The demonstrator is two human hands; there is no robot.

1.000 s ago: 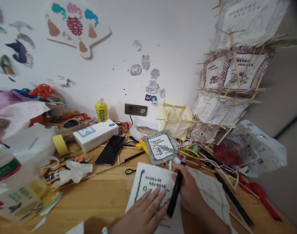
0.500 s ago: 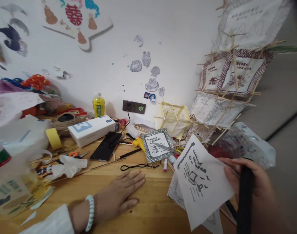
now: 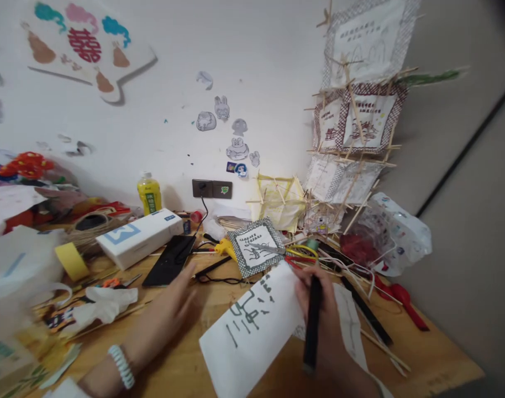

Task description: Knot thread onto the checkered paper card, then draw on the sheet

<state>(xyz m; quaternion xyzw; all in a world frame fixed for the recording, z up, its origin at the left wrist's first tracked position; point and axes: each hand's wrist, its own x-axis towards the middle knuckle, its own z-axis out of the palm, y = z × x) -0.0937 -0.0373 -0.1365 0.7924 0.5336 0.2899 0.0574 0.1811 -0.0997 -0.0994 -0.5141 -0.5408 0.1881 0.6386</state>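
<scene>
My right hand (image 3: 319, 296) is closed round a thick black marker (image 3: 313, 326) and also grips the top edge of a white paper sheet (image 3: 256, 342). Dark green lines and writing-like marks cover part of the sheet, which is tilted over the table. My left hand (image 3: 169, 312), slightly blurred, wears a pale beaded bracelet (image 3: 121, 366). Its fingers are stretched out, and nothing is in it. Just beyond it lie a black phone (image 3: 169, 260) and a black pencil (image 3: 213, 266). Scissors (image 3: 300, 253) rest partly on a green-bordered drawing (image 3: 256, 243) behind the sheet.
At the back left stand a white box (image 3: 140, 235) and a yellow drink bottle (image 3: 149, 193). Yellow tape (image 3: 71, 261) lies nearer. Paper-covered stick frames (image 3: 356, 121) rise at the right, beside a clear plastic bag (image 3: 401, 232). Loose sticks and a red ribbon (image 3: 410, 309) lie at right.
My right hand has brought the paper and marker leftward, and the sheet has turned. My left hand has lifted from the table and moved left. The view has shifted to the right.
</scene>
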